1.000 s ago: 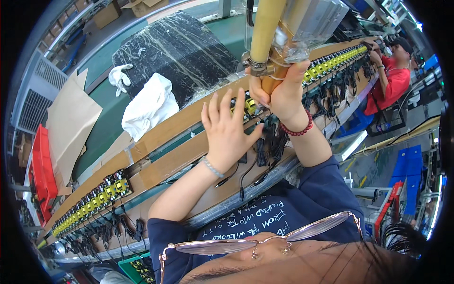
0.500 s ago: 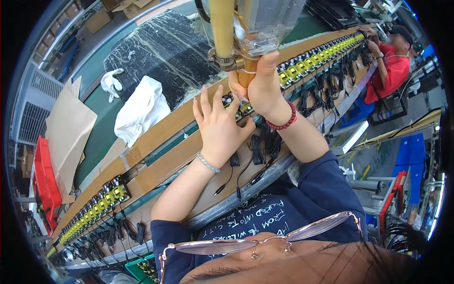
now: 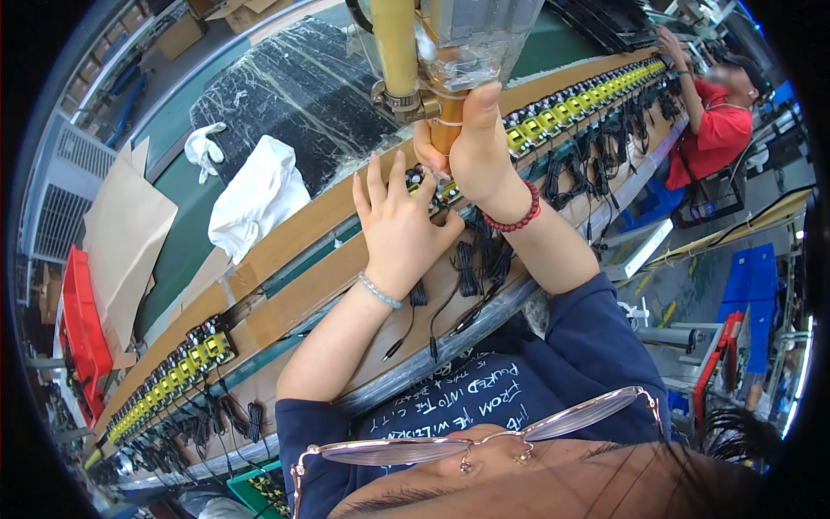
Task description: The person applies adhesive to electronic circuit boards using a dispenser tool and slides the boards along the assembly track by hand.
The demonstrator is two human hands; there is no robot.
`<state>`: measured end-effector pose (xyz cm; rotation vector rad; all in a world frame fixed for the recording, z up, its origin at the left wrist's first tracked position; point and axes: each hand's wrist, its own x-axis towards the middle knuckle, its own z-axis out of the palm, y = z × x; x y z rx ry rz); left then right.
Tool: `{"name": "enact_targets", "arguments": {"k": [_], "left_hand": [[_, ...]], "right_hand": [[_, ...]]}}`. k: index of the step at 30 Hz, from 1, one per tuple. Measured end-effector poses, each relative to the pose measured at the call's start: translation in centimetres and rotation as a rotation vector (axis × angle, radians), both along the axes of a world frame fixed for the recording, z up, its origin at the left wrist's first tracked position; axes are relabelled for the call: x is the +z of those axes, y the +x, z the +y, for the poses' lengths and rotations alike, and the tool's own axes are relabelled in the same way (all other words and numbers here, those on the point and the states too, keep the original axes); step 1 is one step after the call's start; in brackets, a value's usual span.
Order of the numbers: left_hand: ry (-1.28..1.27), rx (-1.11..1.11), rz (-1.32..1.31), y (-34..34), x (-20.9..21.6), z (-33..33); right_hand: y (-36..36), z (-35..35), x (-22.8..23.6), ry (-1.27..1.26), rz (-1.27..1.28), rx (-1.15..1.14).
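Observation:
My right hand [image 3: 481, 164] is wrapped round the amber handle of a glue dispenser [image 3: 446, 130], thumb upward, with a thick yellow hose [image 3: 396, 52] and a metal clamp beside it. The tip points down at a small circuit board [image 3: 446, 195] with yellow and black parts, mostly hidden by my hands. My left hand [image 3: 403, 233] holds that board between thumb and index finger, its other fingers spread. Black cables [image 3: 467, 268] hang toward me from the boards.
More circuit boards line the rail to the right [image 3: 562, 114] and lower left [image 3: 173, 376]. White cloth [image 3: 264, 195], a white glove [image 3: 204, 149] and a black sheet [image 3: 285, 104] lie beyond. A red bin [image 3: 86, 311] stands left. A person in red [image 3: 713, 125] works at the far right.
The dispenser and my right hand have shifted slightly left, and the boards and cables have slid a little left too. The person in red has raised an arm.

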<state>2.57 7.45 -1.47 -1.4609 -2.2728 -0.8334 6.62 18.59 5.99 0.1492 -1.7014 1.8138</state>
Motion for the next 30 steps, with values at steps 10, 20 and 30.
{"name": "enact_targets", "arguments": {"k": [10, 20, 30], "left_hand": [[-0.105, -0.096, -0.097, -1.7, 0.7, -1.0], [-0.189, -0.133, -0.075, -2.0, 1.3, -1.1], [-0.140, -0.180, -0.005, -1.2, 3.4, 1.6]], "right_hand": [[0.4, -0.9, 0.5, 0.143, -0.141, -0.075], [0.6, -0.6, 0.1, 0.158, -0.170, -0.050], [1.3, 1.5, 1.5, 0.145, -0.129, -0.127]]}}
